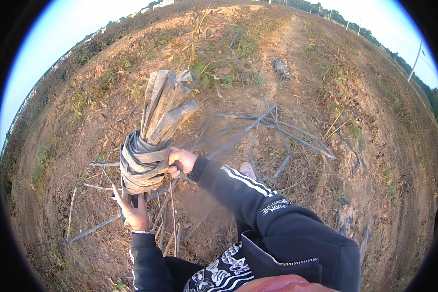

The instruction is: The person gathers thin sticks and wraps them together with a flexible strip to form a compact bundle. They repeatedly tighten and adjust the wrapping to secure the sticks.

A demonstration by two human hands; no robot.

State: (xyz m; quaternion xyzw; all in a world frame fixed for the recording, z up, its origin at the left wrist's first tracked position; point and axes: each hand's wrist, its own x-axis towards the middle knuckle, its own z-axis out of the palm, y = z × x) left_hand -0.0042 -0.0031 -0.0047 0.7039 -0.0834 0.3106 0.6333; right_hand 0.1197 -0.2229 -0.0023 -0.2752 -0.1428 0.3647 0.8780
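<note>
A thick bundle of flattened grey drip-irrigation tape (146,164) is held up in front of me, coated with dirt. Folded loops (166,106) stick out of its top, and more tape is wrapped around its middle. My right hand (182,161) grips the wrapped part from the right side, fingers curled on the tape. At the lower end, my left hand (134,211) holds the bundle from below with its thumb and fingers spread around it; part of its hold is hidden. Loose lengths of tape (237,137) trail over the ground beyond my right forearm.
Another tied grey bundle (281,70) lies farther up the dirt path. Loose tape (95,227) loops along the ground at left, and thin stalks or strips (173,219) hang below the bundle. My shoe (247,170) stands among tape loops. Dry plants (219,65) cover the field.
</note>
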